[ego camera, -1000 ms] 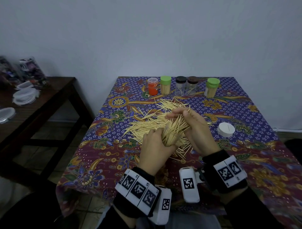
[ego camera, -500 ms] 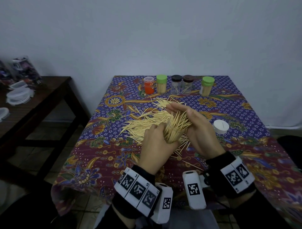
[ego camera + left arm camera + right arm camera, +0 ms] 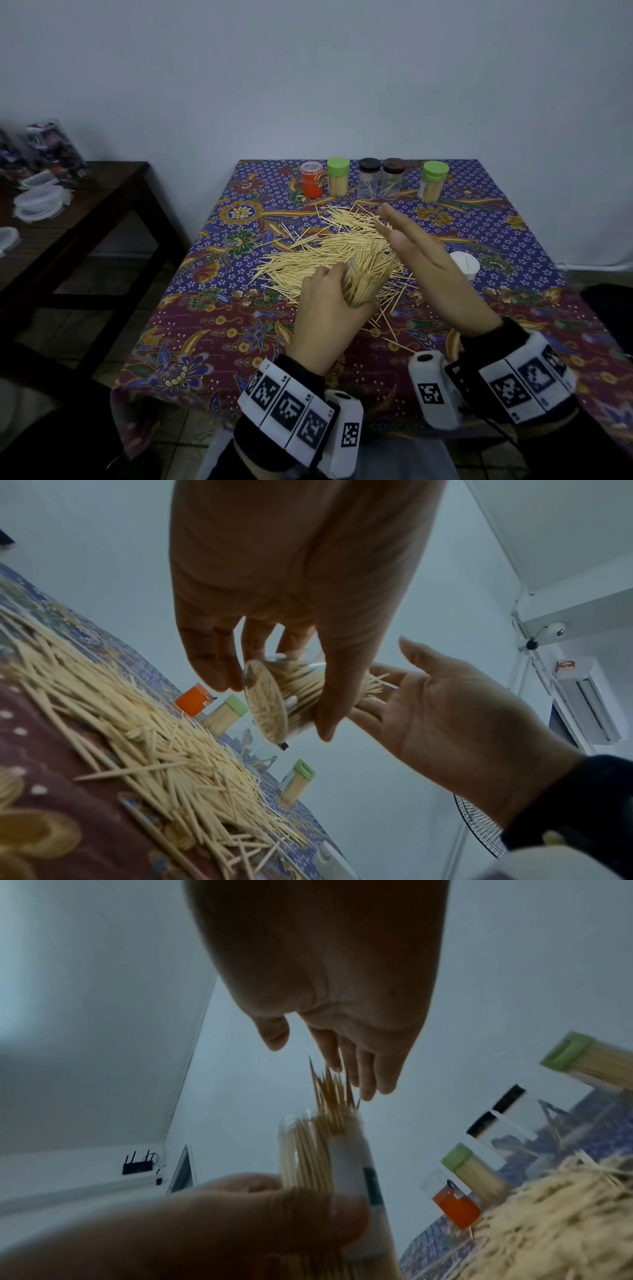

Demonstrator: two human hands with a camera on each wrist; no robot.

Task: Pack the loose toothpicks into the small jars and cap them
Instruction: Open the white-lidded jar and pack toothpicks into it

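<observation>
The right hand [image 3: 424, 253] has let go of the sticks and now hangs flat, fingers spread, beside the jar [image 3: 363, 284] at mid-frame. The left hand [image 3: 329, 308] grips that jar, overfull and still needing tamping. Lid [image 3: 464, 263] waits right; pile [image 3: 325, 246] behind; the bench [image 3: 219, 342] edge stays well clear.

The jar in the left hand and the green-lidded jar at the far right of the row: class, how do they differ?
The held jar has no lid; the right green-lidded jar is capped. The held jar tilts in the left hand, toothpicks poking out past its mouth; the green-lidded jar stands upright on the tablecloth, toothpicks fully enclosed. Both are clear and packed with toothpicks.
</observation>
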